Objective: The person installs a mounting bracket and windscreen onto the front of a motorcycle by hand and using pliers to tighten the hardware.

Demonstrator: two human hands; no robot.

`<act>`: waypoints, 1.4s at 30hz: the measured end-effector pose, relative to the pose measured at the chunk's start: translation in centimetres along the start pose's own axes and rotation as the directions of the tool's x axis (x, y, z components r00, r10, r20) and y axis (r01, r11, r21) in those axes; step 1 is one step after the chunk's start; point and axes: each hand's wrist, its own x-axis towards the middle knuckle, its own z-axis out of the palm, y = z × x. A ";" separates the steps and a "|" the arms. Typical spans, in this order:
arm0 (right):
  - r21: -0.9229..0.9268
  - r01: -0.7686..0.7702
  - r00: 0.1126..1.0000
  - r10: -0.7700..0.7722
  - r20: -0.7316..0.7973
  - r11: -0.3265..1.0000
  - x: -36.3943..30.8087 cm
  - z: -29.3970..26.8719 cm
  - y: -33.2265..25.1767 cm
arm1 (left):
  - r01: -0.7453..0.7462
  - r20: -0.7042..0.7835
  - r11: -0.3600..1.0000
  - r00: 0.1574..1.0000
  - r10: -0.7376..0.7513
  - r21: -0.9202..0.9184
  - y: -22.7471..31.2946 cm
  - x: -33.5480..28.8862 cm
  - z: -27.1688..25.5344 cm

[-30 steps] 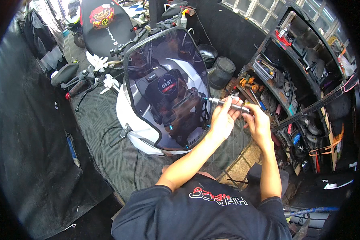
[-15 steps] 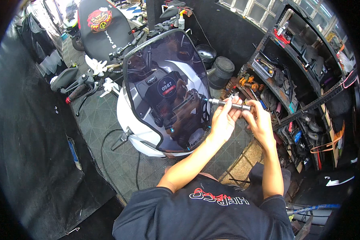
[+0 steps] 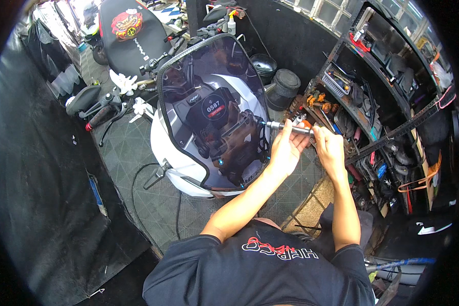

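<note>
Both my hands are on a slim metal hand driver (image 3: pixel 276 125), held nearly level at the right edge of a tinted windscreen (image 3: pixel 199 64). Its left end meets or nearly meets a blue bolt (image 3: pixel 263 124) there. My left hand (image 3: pixel 285 151) is closed around the middle of the shaft, its fingers behind it. At the other end my right hand (image 3: pixel 329 147) pinches the tool between thumb and fingers. Other blue bolts (image 3: pixel 220 162) show along the lower part of the windscreen. The white scooter front (image 3: pixel 160 145) and a lit round display (image 3: pixel 213 107) sit behind it.
A black cloth wall (image 3: pixel 35 204) runs along the left. Handlebars with a red-ended grip (image 3: pixel 101 117) stand beyond the scooter. Cluttered metal shelves (image 3: pixel 377 92) fill the right side. A dark bucket (image 3: pixel 284 86) stands behind, and a black cable (image 3: pixel 132 191) crosses the mat.
My right hand has closed in on the driver's outer end, fingers now bunched around it. The left hand stays on the shaft, and the tool remains at the windscreen edge.
</note>
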 end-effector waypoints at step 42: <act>0.079 -0.177 0.785 0.092 0.613 0.981 5.1 -1.4 -0.8 | -0.017 0.022 1.000 1.000 0.016 0.024 1.9 -1.2 -2.1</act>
